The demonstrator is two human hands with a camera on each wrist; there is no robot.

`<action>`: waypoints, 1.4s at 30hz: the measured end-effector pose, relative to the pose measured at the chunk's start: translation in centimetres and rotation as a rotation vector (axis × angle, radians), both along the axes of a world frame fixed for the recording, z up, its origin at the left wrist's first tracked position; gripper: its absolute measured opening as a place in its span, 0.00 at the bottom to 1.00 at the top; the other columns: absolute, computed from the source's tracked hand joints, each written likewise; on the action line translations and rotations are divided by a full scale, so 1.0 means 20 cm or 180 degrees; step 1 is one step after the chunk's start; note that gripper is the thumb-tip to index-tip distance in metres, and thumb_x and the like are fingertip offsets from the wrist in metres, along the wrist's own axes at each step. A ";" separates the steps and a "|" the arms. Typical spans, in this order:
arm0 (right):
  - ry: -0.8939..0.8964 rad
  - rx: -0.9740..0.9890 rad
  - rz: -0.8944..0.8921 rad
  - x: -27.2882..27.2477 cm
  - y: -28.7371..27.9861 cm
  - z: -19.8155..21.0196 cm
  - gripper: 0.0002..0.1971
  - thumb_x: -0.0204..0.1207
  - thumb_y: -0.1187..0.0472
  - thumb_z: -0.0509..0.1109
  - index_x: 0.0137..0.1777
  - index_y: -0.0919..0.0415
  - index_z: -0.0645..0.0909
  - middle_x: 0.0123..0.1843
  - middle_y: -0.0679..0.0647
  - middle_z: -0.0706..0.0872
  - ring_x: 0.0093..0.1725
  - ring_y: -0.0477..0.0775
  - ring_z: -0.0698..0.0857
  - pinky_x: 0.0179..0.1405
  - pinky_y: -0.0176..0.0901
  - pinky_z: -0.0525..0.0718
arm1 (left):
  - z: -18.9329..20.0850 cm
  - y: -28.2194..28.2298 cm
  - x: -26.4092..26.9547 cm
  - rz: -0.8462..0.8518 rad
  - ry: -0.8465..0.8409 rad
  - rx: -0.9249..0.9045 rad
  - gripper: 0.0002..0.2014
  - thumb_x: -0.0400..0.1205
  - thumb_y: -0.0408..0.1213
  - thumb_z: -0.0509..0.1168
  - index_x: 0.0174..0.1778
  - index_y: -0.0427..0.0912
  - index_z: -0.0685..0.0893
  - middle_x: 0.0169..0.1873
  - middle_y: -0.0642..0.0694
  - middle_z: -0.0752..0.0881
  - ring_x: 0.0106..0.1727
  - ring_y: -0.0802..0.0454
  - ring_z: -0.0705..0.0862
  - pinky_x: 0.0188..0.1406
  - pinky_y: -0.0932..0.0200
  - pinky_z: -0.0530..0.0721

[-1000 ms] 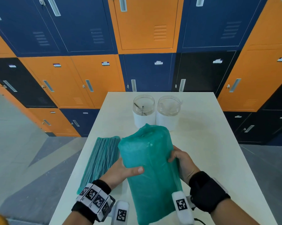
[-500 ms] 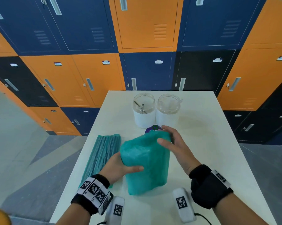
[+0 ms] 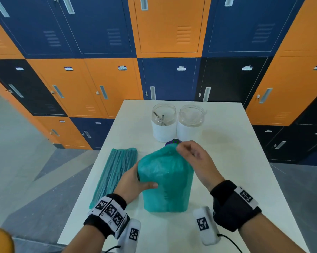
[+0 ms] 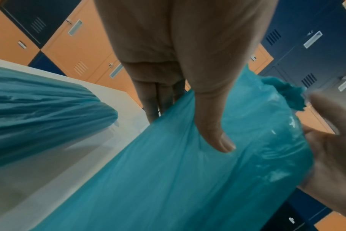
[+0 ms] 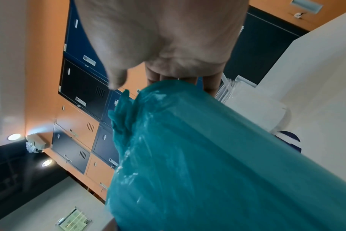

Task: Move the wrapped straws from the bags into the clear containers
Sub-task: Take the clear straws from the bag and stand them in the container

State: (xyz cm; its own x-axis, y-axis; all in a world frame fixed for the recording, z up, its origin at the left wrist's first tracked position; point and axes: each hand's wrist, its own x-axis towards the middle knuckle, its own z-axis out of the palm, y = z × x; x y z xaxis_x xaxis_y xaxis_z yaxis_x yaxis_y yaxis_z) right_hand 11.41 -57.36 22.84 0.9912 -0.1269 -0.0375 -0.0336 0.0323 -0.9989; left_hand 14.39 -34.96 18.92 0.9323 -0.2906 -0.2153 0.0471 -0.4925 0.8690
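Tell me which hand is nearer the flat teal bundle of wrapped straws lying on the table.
Left. The left hand grips the upright teal bag beside the flat bundle; the right hand is beyond it.

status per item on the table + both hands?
Upright teal bag: standing, top closed and bunched.
Flat teal bag: lying down, untouched.
Left container: open.
Right container: open.
Left hand: grips upright bag's side.
Right hand: at bag's top, fingers loose.

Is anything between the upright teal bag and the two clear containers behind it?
Only a small purple object lies on the table between the upright teal bag and the clear containers. The bag's top looks gathered shut; the right hand is at it and the left hand grips its side.
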 end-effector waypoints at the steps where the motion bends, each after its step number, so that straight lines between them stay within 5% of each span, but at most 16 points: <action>1: -0.0004 -0.0153 0.0148 -0.01 0.01 0.00 0.20 0.65 0.45 0.82 0.55 0.48 0.82 0.55 0.48 0.84 0.55 0.44 0.83 0.57 0.38 0.81 | 0.00 0.00 -0.01 0.0019 -0.0015 -0.0004 0.36 0.64 0.39 0.85 0.62 0.67 0.74 0.55 0.62 0.87 0.59 0.65 0.84 0.64 0.55 0.83; 3: -0.0014 -0.0597 0.0162 -0.02 0.02 -0.03 0.22 0.64 0.55 0.83 0.56 0.43 0.79 0.56 0.47 0.81 0.55 0.41 0.80 0.56 0.34 0.79 | 0.03 -0.01 -0.01 -0.0030 -0.0033 -0.0012 0.38 0.65 0.42 0.84 0.65 0.67 0.73 0.58 0.63 0.86 0.61 0.64 0.83 0.65 0.56 0.82; 7: -0.0146 -0.0530 -0.0469 0.00 0.04 -0.04 0.11 0.73 0.72 0.73 0.42 0.54 0.79 0.42 0.46 0.83 0.44 0.45 0.80 0.49 0.38 0.76 | 0.11 -0.05 -0.04 -0.0068 -0.0230 -0.0390 0.43 0.63 0.61 0.78 0.75 0.64 0.69 0.69 0.66 0.77 0.70 0.70 0.75 0.69 0.65 0.73; 9: -0.0092 -0.0361 -0.0325 0.01 0.06 -0.03 0.07 0.74 0.65 0.75 0.40 0.61 0.79 0.38 0.53 0.82 0.41 0.48 0.79 0.48 0.42 0.77 | 0.15 -0.09 -0.04 0.0162 -0.0577 -0.0525 0.32 0.68 0.56 0.78 0.67 0.60 0.74 0.63 0.65 0.79 0.66 0.73 0.75 0.63 0.74 0.72; 11: 0.0033 -0.0097 -0.0050 0.00 0.07 -0.01 0.24 0.71 0.48 0.77 0.40 0.72 0.77 0.37 0.65 0.79 0.40 0.52 0.77 0.45 0.49 0.76 | 0.19 -0.12 -0.03 0.0360 -0.1005 -0.0387 0.20 0.73 0.42 0.79 0.54 0.55 0.77 0.51 0.63 0.82 0.55 0.71 0.78 0.53 0.76 0.74; 13: 0.0167 -0.0132 0.0008 0.00 0.06 0.02 0.36 0.68 0.36 0.73 0.39 0.76 0.72 0.36 0.60 0.75 0.39 0.52 0.73 0.43 0.48 0.71 | 0.20 -0.13 -0.01 0.0430 -0.1133 -0.0354 0.15 0.75 0.31 0.76 0.44 0.52 0.77 0.41 0.64 0.84 0.47 0.69 0.81 0.46 0.74 0.74; 15: 0.0122 -0.0240 -0.0045 -0.01 0.04 0.03 0.34 0.74 0.38 0.71 0.38 0.76 0.72 0.37 0.56 0.73 0.39 0.51 0.72 0.41 0.45 0.69 | 0.23 -0.12 0.00 0.0514 -0.1040 -0.0424 0.10 0.78 0.32 0.73 0.40 0.50 0.78 0.34 0.63 0.84 0.39 0.67 0.81 0.40 0.73 0.74; 19: 0.0089 0.0012 -0.0189 -0.02 -0.01 0.05 0.09 0.85 0.62 0.63 0.50 0.62 0.85 0.44 0.46 0.87 0.42 0.37 0.85 0.42 0.26 0.78 | 0.28 -0.09 0.01 0.0616 -0.0875 -0.0815 0.09 0.83 0.46 0.66 0.42 0.45 0.83 0.36 0.51 0.86 0.40 0.53 0.81 0.41 0.60 0.77; 23: -0.0056 0.0410 -0.0217 -0.04 0.05 0.06 0.15 0.78 0.65 0.72 0.63 0.60 0.78 0.57 0.50 0.87 0.56 0.44 0.87 0.54 0.34 0.84 | 0.32 -0.13 -0.01 0.0626 -0.0842 -0.1214 0.07 0.81 0.42 0.68 0.53 0.48 0.81 0.46 0.47 0.91 0.50 0.44 0.89 0.54 0.38 0.84; 27: -0.0317 -0.0256 -0.0469 -0.03 0.08 0.06 0.12 0.70 0.66 0.80 0.45 0.56 0.78 0.44 0.54 0.83 0.45 0.50 0.83 0.48 0.45 0.83 | 0.37 -0.13 -0.02 0.0700 -0.1096 -0.1241 0.11 0.79 0.42 0.71 0.53 0.59 0.77 0.39 0.34 0.88 0.44 0.28 0.82 0.47 0.31 0.81; 29: -0.0490 -0.0676 -0.0747 -0.01 0.05 0.06 0.09 0.71 0.67 0.78 0.37 0.58 0.79 0.38 0.51 0.79 0.40 0.50 0.77 0.43 0.43 0.75 | 0.40 -0.11 -0.01 0.0821 -0.1116 -0.1272 0.12 0.82 0.38 0.69 0.53 0.60 0.76 0.39 0.39 0.89 0.44 0.34 0.84 0.49 0.35 0.82; 32: -0.0672 -0.1488 -0.0796 0.00 0.02 0.09 0.02 0.73 0.69 0.74 0.41 0.64 0.87 0.41 0.47 0.79 0.45 0.43 0.74 0.43 0.31 0.69 | 0.42 -0.08 0.00 0.0727 -0.1211 -0.1156 0.13 0.84 0.33 0.66 0.53 0.58 0.76 0.41 0.48 0.90 0.45 0.49 0.86 0.49 0.47 0.80; 35: -0.0867 -0.1352 -0.0587 -0.02 0.04 0.16 0.17 0.77 0.73 0.68 0.58 0.52 0.86 0.47 0.43 0.81 0.44 0.41 0.76 0.45 0.29 0.73 | 0.43 -0.07 0.01 0.0441 -0.1424 -0.0694 0.17 0.86 0.30 0.62 0.48 0.62 0.81 0.45 0.60 0.88 0.52 0.53 0.83 0.45 0.58 0.76; 38: -0.1089 -0.1170 -0.0351 -0.03 0.06 0.20 0.28 0.79 0.74 0.64 0.69 0.40 0.78 0.54 0.39 0.82 0.50 0.43 0.80 0.53 0.28 0.77 | 0.45 -0.07 0.01 0.0247 -0.1453 -0.0513 0.20 0.86 0.26 0.58 0.50 0.59 0.88 0.50 0.59 0.88 0.55 0.61 0.83 0.50 0.67 0.78; 40: -0.1217 -0.1508 -0.0271 -0.03 0.07 0.20 0.25 0.78 0.74 0.63 0.65 0.44 0.82 0.50 0.49 0.82 0.47 0.49 0.80 0.46 0.32 0.77 | 0.47 -0.08 0.01 0.0233 -0.1392 -0.0463 0.21 0.85 0.24 0.58 0.52 0.55 0.90 0.52 0.58 0.87 0.56 0.64 0.83 0.54 0.64 0.81; 42: -0.1191 -0.1558 -0.0279 -0.02 0.07 0.20 0.18 0.77 0.72 0.63 0.56 0.50 0.86 0.48 0.48 0.80 0.44 0.49 0.80 0.41 0.33 0.77 | 0.48 -0.09 0.01 0.0333 -0.1288 -0.0521 0.17 0.85 0.29 0.62 0.52 0.54 0.91 0.51 0.59 0.87 0.54 0.61 0.83 0.50 0.57 0.85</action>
